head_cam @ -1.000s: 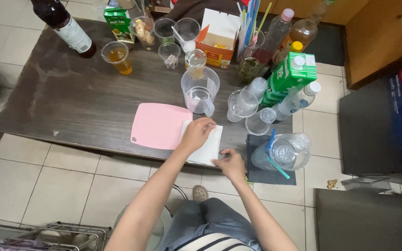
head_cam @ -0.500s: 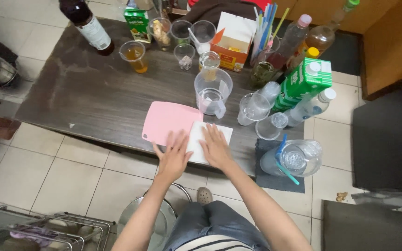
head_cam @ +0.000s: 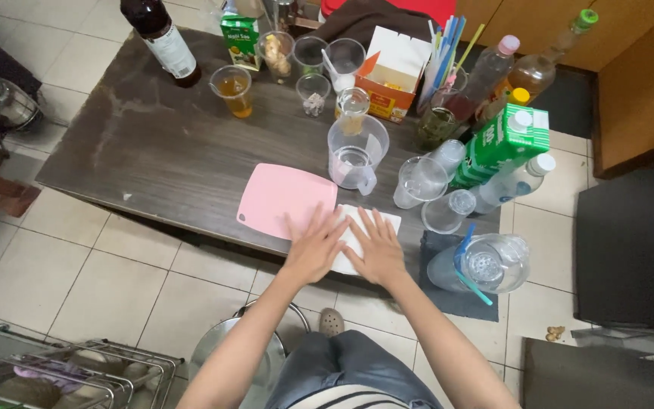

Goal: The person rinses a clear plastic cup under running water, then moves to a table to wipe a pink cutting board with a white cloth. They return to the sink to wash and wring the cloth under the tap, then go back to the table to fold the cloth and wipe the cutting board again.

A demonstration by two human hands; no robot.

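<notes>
My left hand (head_cam: 314,248) and my right hand (head_cam: 374,251) lie flat, fingers spread, on a white folded paper towel (head_cam: 353,235) at the near edge of a dark wooden table (head_cam: 153,144). The towel overlaps the right side of a pink cutting board (head_cam: 281,198). Neither hand grips anything. Just beyond the hands stands a clear measuring jug (head_cam: 356,155) with a handle.
Clear plastic cups (head_cam: 420,181), a green carton (head_cam: 502,143), bottles (head_cam: 493,67), an orange-and-white box (head_cam: 391,72), straws (head_cam: 444,42), a glass of amber drink (head_cam: 232,89) and a dark bottle (head_cam: 160,34) crowd the table's back and right. A large clear jug (head_cam: 486,263) stands right. A stool (head_cam: 240,352) is below.
My left hand slid from the towel's top to its left part. My right hand moved up from the near edge onto the towel. Both now press flat side by side.
</notes>
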